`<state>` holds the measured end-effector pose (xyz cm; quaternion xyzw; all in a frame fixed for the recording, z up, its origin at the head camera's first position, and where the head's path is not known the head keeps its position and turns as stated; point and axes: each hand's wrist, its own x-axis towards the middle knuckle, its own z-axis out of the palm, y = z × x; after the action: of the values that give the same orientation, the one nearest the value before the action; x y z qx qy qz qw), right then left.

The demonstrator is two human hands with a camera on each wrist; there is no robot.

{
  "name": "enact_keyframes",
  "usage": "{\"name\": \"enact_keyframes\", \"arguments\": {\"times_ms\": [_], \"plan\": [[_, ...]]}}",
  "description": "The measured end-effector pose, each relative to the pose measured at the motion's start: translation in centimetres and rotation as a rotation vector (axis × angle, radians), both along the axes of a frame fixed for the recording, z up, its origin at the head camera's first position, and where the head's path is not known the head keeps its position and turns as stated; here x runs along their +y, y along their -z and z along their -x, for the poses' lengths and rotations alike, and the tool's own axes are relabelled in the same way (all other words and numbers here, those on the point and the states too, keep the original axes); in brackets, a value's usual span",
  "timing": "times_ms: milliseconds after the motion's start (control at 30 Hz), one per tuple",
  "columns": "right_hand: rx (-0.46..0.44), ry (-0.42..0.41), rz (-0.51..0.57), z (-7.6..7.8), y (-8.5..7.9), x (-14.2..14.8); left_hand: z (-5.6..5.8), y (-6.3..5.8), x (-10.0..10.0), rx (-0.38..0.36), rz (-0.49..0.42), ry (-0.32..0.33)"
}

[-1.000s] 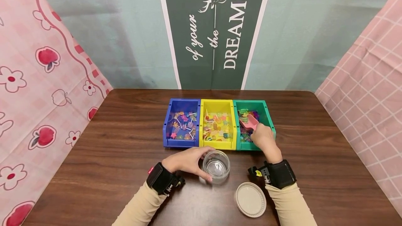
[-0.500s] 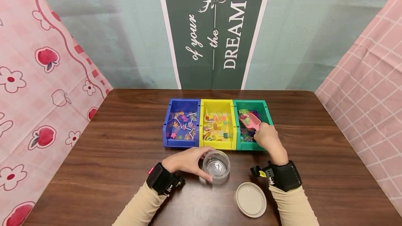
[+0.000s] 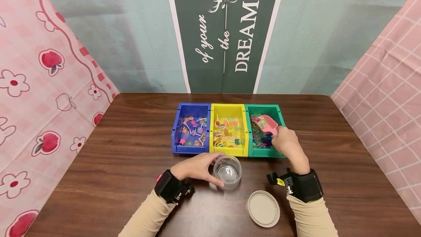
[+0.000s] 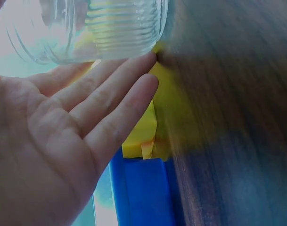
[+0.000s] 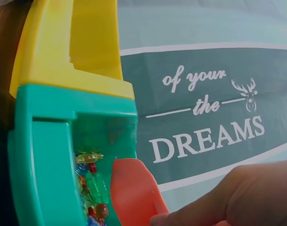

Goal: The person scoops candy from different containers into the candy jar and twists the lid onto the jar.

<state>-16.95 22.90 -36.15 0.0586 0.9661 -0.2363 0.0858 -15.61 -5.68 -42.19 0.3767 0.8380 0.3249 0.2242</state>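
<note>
Sleeves of tan cloth and black wrist straps frame the near edge of the wooden table (image 3: 131, 164), where a round beige lid (image 3: 263, 208) lies flat, just right of the person's centre. Beyond it stands a small clear glass jar (image 3: 227, 171), ribbed near its rim and with nothing inside; the left hand (image 3: 196, 168) cups its left side with fingers only lightly bent, touching the glass, and in the left wrist view the jar's top is cut off and blurred. Farther back sit three touching bins: blue bin (image 3: 190, 129), yellow bin (image 3: 229, 130) and green bin (image 3: 265, 130), each holding small bright candies too fine to tell apart. Over the green bin the right hand (image 3: 287, 142) grips the handle of a pink scoop (image 3: 266, 124), a few coloured pieces lying in it. That handle is hidden under the fingers.
</note>
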Motion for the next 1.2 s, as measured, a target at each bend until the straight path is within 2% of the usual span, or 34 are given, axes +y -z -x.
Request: {"name": "enact_keyframes", "arguments": {"times_ms": [200,600,833,1200], "plan": [[0.012,-0.001,0.030,-0.2,-0.5,0.8,0.2,-0.1,0.1,0.022,0.003,-0.001],[0.066,-0.095,0.110,-0.6,-1.2,2.9,0.5,-0.3,0.1,0.057,0.011,0.019],[0.117,-0.152,0.171,-0.9,-1.0,4.6,0.4,0.0,0.1,0.044,-0.008,0.018],[0.142,-0.267,0.192,-1.2,-1.3,5.9,0.2,0.2,0.0,0.007,-0.023,0.017]]}}
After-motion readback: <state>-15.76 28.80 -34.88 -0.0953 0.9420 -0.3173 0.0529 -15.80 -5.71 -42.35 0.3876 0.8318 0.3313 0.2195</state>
